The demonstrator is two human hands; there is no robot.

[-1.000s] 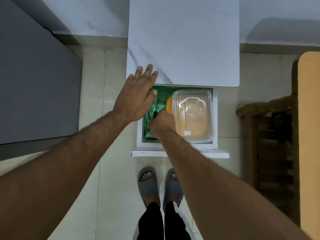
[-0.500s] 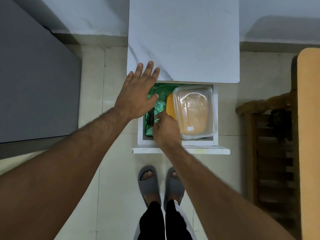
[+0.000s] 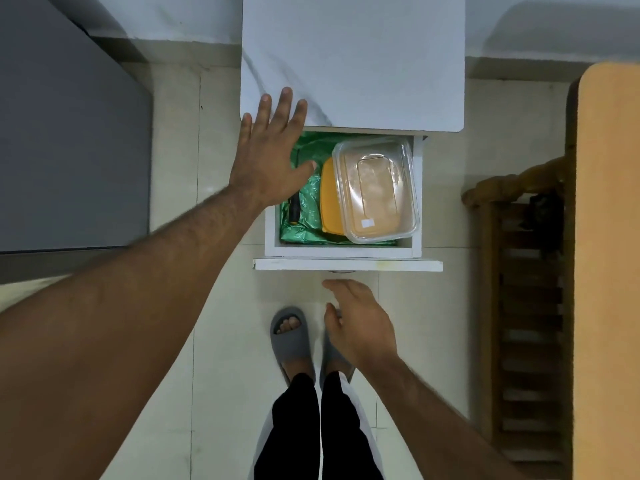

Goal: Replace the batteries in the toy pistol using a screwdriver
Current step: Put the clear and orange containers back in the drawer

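Your left hand [image 3: 268,157]: fingers straight and spread, holding nothing, over the near left corner of the white cabinet top [image 3: 353,57] and the far left of the open drawer [image 3: 343,251]; whether the palm touches the top cannot be told.

Your right hand [image 3: 360,327]: fingers loosely relaxed, empty, just near of the drawer front, not touching it, above your grey slippers [image 3: 292,341].

Screwdriver [image 3: 294,211]: black handle with an orange end, lying at the left side of the drawer on green wrapping [image 3: 308,206]; its far end is hidden under your left hand.

Clear plastic box [image 3: 375,190]: at the right of the drawer, resting partly over a yellow lid [image 3: 329,199].

Toy pistol: not in view.

Wooden chair [image 3: 526,271]: to the right, on the tiled floor.
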